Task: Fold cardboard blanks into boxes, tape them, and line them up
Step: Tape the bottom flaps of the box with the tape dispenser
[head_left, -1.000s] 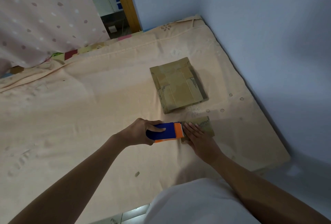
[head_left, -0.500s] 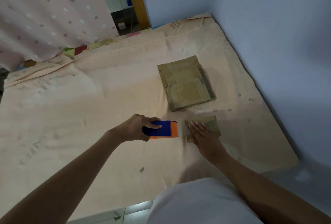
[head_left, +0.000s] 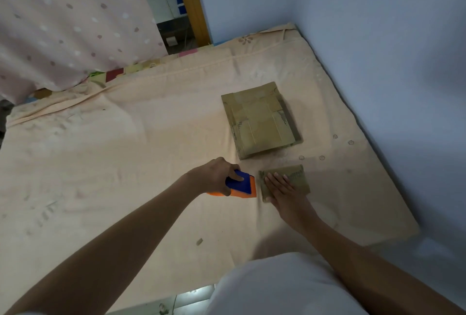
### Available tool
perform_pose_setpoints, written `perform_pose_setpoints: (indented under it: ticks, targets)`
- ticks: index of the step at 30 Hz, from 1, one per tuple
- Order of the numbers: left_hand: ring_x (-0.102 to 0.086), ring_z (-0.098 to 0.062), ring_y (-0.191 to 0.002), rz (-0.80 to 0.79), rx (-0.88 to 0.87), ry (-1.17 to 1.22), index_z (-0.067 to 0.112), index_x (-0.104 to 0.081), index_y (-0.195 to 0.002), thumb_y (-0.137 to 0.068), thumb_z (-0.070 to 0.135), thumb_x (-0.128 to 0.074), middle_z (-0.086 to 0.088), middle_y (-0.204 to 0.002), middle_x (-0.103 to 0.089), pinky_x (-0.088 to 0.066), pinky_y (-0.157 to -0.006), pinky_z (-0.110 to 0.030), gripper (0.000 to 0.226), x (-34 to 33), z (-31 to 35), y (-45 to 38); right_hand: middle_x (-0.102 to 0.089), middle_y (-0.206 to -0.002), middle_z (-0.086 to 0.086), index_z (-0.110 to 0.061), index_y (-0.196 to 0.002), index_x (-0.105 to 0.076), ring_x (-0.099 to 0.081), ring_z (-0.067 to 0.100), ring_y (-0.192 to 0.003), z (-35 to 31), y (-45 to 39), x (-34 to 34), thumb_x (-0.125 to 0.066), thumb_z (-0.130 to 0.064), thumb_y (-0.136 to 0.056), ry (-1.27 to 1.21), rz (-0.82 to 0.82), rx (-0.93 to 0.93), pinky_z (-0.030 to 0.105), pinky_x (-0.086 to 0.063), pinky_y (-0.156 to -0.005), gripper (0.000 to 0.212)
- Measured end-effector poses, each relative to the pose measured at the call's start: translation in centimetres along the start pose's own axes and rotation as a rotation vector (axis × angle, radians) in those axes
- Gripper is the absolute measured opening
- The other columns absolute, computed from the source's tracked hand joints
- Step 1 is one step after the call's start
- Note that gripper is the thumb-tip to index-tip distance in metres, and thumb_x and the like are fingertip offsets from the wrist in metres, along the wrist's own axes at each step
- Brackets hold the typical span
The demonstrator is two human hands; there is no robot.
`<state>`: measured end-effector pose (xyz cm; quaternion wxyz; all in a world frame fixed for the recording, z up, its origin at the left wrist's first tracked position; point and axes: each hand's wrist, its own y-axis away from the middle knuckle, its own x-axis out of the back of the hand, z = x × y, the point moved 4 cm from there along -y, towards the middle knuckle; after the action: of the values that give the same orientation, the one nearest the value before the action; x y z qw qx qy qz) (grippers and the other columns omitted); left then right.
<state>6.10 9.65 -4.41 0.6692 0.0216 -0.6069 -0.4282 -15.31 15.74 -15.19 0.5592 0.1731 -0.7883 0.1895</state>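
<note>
While the left hand (head_left: 214, 175) grips a blue-and-orange tape dispenser (head_left: 242, 187), the right hand (head_left: 283, 190) presses straight fingers flat on a small folded box (head_left: 297, 178) just beside it; farther off, a stack of cardboard blanks (head_left: 259, 119) lies on the mattress (head_left: 126, 151).

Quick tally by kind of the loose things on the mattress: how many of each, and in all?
Small cardboard box, under the right hand: 1
Stack of flat cardboard blanks: 1
Tape dispenser, in the left hand: 1
Total: 3
</note>
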Motion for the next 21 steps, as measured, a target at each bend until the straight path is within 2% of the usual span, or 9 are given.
perform_pose_setpoints:
  ticks: [5,9,12,14,16,18,20,21]
  targets:
    - [-0.042,-0.012,-0.100,-0.014,0.028,-0.007,0.024,-0.059,-0.136,-0.084,0.029,-0.070,0.002,-0.124,-0.063,-0.044,-0.082,-0.026,0.053,0.4,0.4,-1.5,-0.057,-0.141,0.015,0.000,-0.137,-0.055,-0.055,0.031,-0.130,-0.1,-0.1,0.2,-0.009,-0.037,-0.109,-0.010,0.018,0.007,0.034,-0.013,-0.121,0.066]
    - [-0.055,-0.018,-0.104,-0.033,0.060,0.011,0.024,-0.065,-0.129,-0.081,0.028,-0.075,0.000,-0.113,-0.066,-0.050,-0.083,-0.027,0.049,0.6,0.2,-2.1,-0.058,-0.140,0.015,0.001,-0.136,-0.057,-0.056,0.031,-0.129,-0.1,-0.2,0.0,-0.010,-0.036,-0.109,-0.008,-0.003,0.020,0.035,-0.014,-0.120,0.065]
    - [-0.060,-0.022,-0.101,-0.089,0.140,-0.018,0.021,-0.071,-0.118,-0.076,0.024,-0.077,-0.001,-0.103,-0.064,-0.055,-0.082,-0.033,0.043,-0.9,-1.0,-1.6,-0.057,-0.142,0.013,0.000,-0.136,-0.057,-0.055,0.030,-0.131,0.1,-0.3,-0.3,-0.031,-0.033,-0.104,0.008,-0.021,0.007,0.035,-0.013,-0.121,0.053]
    - [-0.057,-0.022,-0.102,-0.059,0.192,-0.029,0.017,-0.069,-0.118,-0.079,0.023,-0.074,-0.004,-0.106,-0.065,-0.051,-0.079,-0.031,0.040,-1.4,-1.8,-1.4,-0.057,-0.142,0.013,0.000,-0.136,-0.057,-0.055,0.030,-0.132,0.0,-0.3,-0.2,-0.032,-0.034,-0.104,0.005,-0.027,-0.003,0.035,-0.014,-0.121,0.054]
    - [-0.055,-0.024,-0.101,0.050,0.256,-0.059,0.010,-0.064,-0.116,-0.083,0.023,-0.072,-0.007,-0.110,-0.064,-0.048,-0.078,-0.031,0.036,-1.2,-2.5,-1.4,-0.057,-0.142,0.013,0.001,-0.135,-0.058,-0.053,0.029,-0.133,-0.1,-0.2,-0.1,-0.018,-0.038,-0.109,-0.006,-0.024,-0.011,0.036,-0.016,-0.121,0.062]
    - [-0.053,-0.025,-0.101,0.150,0.303,-0.052,0.008,-0.060,-0.115,-0.088,0.031,-0.070,-0.006,-0.116,-0.059,-0.046,-0.080,-0.030,0.036,-1.7,-3.0,-1.5,-0.056,-0.143,0.014,0.002,-0.135,-0.058,-0.052,0.029,-0.134,-0.2,-0.1,0.1,-0.013,-0.038,-0.110,-0.014,-0.030,-0.009,0.036,-0.017,-0.121,0.065]
    - [-0.049,-0.027,-0.106,0.210,0.333,-0.043,0.009,-0.058,-0.119,-0.094,0.033,-0.063,-0.005,-0.127,-0.051,-0.048,-0.083,-0.034,0.035,-3.1,-2.9,-1.3,-0.055,-0.144,0.014,0.002,-0.136,-0.058,-0.052,0.030,-0.134,-0.2,-0.2,0.4,-0.012,-0.038,-0.110,0.003,-0.038,-0.007,0.036,-0.017,-0.121,0.066]
    - [-0.046,-0.028,-0.111,0.205,0.347,-0.041,0.008,-0.056,-0.123,-0.096,0.027,-0.060,-0.006,-0.138,-0.046,-0.050,-0.085,-0.037,0.033,-4.2,-2.9,-1.2,-0.055,-0.144,0.013,0.001,-0.137,-0.057,-0.051,0.029,-0.135,-0.2,-0.3,0.5,-0.012,-0.038,-0.110,0.012,-0.045,-0.006,0.036,-0.015,-0.121,0.066]
